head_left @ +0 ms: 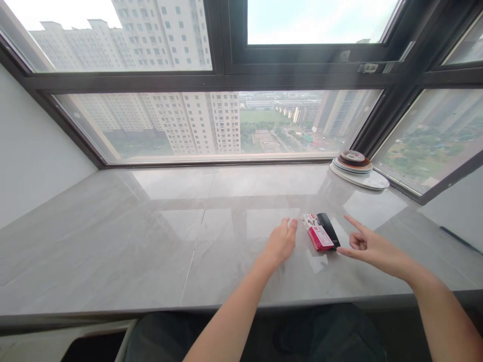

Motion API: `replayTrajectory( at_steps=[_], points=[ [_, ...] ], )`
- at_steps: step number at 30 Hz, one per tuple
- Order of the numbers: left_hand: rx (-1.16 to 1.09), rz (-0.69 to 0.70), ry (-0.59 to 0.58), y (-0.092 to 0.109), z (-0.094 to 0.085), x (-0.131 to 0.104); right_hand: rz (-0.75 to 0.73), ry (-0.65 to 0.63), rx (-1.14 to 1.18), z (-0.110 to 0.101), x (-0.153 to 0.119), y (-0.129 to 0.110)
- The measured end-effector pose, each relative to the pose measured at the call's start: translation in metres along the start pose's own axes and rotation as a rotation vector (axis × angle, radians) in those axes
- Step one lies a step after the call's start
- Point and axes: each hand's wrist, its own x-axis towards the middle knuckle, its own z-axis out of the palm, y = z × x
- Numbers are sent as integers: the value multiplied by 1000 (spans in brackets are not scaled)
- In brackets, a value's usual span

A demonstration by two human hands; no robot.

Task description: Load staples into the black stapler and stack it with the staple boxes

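A small pink and white box with printing on it lies on the grey countertop. Along its right side lies a flat black item, partly against the box; its kind is not clear. My left hand is just left of the box, thumb and fingertips a little apart, with nothing visible in it. On the other side is my right hand, index finger and thumb spread wide, other fingers curled in, holding nothing. Its thumb tip reaches close to the lower end of the black item; whether it touches is hard to tell.
A stack of round plates or mats stands in the far right corner by the window. Dark window frames bound the countertop at the back. A thin dark object lies along the right wall. The counter's front edge is before my legs.
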Motion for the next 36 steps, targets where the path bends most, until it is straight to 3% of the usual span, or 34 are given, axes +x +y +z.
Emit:
replayTrajectory(
  at_steps=[3, 6, 9, 13, 16, 22, 36],
  points=[
    [-25, -48, 80, -24, -31, -39, -105, 146, 38, 28, -24, -30],
    [9, -101, 174, -48, -64, -79, -189, 2, 83, 88, -40, -67],
    [233, -105, 303, -70, -92, -119, -345, -100, -52, 146, -39, -87],
    [578, -98, 322, -92, -105, -158, -483, -63, -365, 191, -28, -90],
    [679, -76, 274, -97, -100, -167, -449, -4, -534, 204, -25, -88],
    [743, -62, 244, -99, -94, -160, -397, 37, -668, 215, -28, -92],
    [782, -81, 283, -99, -91, -158, -355, 35, -726, 223, -25, -100]
  ],
)
